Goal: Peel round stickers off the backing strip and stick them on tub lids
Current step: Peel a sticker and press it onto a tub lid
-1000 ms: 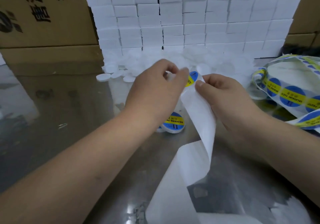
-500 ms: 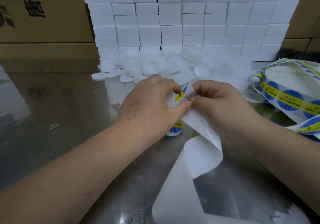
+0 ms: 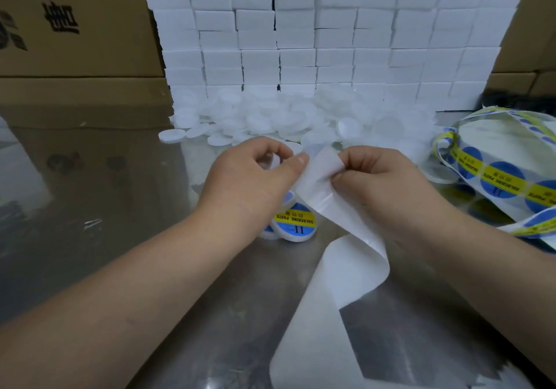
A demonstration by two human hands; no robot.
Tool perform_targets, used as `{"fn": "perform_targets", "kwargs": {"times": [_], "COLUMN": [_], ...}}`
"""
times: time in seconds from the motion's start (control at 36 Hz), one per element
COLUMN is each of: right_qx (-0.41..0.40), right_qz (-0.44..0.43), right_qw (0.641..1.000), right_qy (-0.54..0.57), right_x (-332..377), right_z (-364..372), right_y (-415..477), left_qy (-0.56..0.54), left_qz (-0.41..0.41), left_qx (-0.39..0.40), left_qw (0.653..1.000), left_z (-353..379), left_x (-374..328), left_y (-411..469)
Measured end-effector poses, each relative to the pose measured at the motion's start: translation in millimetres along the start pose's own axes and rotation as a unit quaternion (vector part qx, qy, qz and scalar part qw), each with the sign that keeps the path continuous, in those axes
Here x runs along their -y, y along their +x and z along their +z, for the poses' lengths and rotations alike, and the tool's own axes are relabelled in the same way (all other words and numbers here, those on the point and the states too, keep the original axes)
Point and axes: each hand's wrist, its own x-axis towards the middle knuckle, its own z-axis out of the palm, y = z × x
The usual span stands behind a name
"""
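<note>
My right hand (image 3: 376,184) pinches the top end of the white backing strip (image 3: 322,167) between thumb and fingers. My left hand (image 3: 255,178) is curled, its thumb tip pinching against the strip's left edge. No sticker shows on the held end, and what lies inside the left fingers is hidden. The strip hangs down in a loop (image 3: 355,268) onto the table. Two white tubs with blue and yellow stickers on their lids (image 3: 296,226) sit on the table just under my left hand.
A pile of plain white lids (image 3: 285,118) lies behind my hands, in front of a wall of stacked white boxes (image 3: 331,42). A loose roll of blue-yellow stickers (image 3: 496,178) lies at the right. Cardboard boxes (image 3: 75,27) stand at the back left. The tabletop (image 3: 120,208) is shiny metal.
The blue-yellow sticker seen between my fingertips earlier is out of sight now. My hands have drawn slightly apart at the strip's end, uncovering the labelled tubs below.
</note>
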Motion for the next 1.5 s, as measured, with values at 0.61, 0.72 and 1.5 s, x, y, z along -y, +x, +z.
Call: {"fn": "perform_targets", "kwargs": {"times": [0.61,0.72,1.5], "right_qx": [-0.089,-0.044,-0.183], "right_qz": [-0.112,-0.095,0.008], "right_qw": [0.988,0.993,0.981], "right_qy": [-0.064,-0.061,0.07], "right_x": [1,4,6], "right_z": [-5,-2,-14], "right_y": [-1,-3,11], "left_qy": [-0.03,0.047,0.192], "left_qz": [0.034,0.091,0.116], "left_qx": [-0.166,-0.14,-0.103], "left_qw": [0.985,0.985,0.969], "left_z": [-17,-12,-17], "left_x": [-1,-3,6], "left_y": [13,4,19]}}
